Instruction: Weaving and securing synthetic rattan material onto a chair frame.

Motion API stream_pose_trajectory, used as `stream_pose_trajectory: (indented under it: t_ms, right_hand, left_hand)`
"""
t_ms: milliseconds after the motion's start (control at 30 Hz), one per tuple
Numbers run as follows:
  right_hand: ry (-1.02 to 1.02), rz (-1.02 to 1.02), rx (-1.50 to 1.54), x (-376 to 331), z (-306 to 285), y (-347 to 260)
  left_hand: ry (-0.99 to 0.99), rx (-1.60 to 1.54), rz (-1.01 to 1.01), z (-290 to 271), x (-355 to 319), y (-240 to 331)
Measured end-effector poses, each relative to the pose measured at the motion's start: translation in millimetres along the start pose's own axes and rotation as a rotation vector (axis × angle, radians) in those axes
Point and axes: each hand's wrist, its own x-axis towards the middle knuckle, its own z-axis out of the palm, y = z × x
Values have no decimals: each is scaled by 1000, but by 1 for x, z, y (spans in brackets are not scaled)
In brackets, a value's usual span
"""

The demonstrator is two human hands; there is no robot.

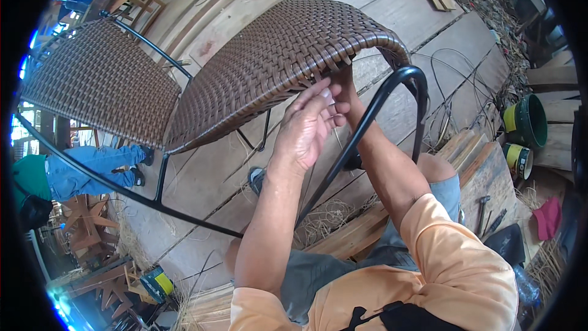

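A chair with a brown woven wicker seat and backrest on a black metal frame lies tilted in front of me. My left hand is raised at the seat's front edge, fingers pressed together against the loose brown strands there. My right hand is mostly hidden behind the left hand, and its fingers reach up into the same strands under the seat edge. Whether either hand pinches a strand is hard to tell.
Wooden floor boards with loose wires and fibre scraps lie under the chair. Green and yellow buckets stand at the right, a hammer near my knee. Another person in blue jeans sits at the left. Wood offcuts pile lower left.
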Motion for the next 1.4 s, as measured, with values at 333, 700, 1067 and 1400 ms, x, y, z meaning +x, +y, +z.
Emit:
stream_pose_trajectory:
  t_ms: [333,700,1067,1400]
  right_hand:
    - [97,242,-347,-34,2,-39]
    - [49,-585,-1041,-114,49,-62]
    - [67,-715,-1168,-114,65,-63]
    - [-60,-600,-1396,-108,85,-76]
  left_hand:
    - [-241,-405,-24,-2,26,-27]
    - [-385,-181,12,-29,48,-22]
    - [16,-13,-51,-15,41,-19]
    - [-295,-2,131,-41,41,-20]
